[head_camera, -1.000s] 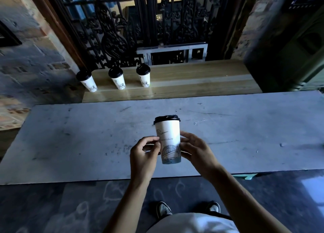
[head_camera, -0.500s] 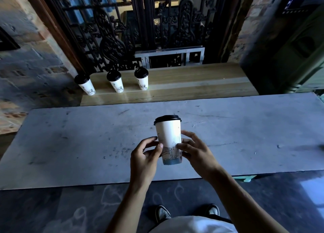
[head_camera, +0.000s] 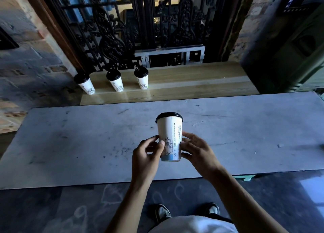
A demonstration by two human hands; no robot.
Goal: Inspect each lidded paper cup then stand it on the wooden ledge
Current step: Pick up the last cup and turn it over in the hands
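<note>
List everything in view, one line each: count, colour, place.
held paper cup: one, white with line drawings and a black lid, upright above the stone table
ledge cups: three, white with black lids, standing in a row on the ledge's left end
wooden ledge: one, light wood, beyond the table
stone table: one, pale grey, scuffed, centre
iron grille: one, black, behind the ledge
brick walls: both sides
shoes: two, dark, on the floor below
left hand: grips the held cup's left side
right hand: grips its right side
</note>
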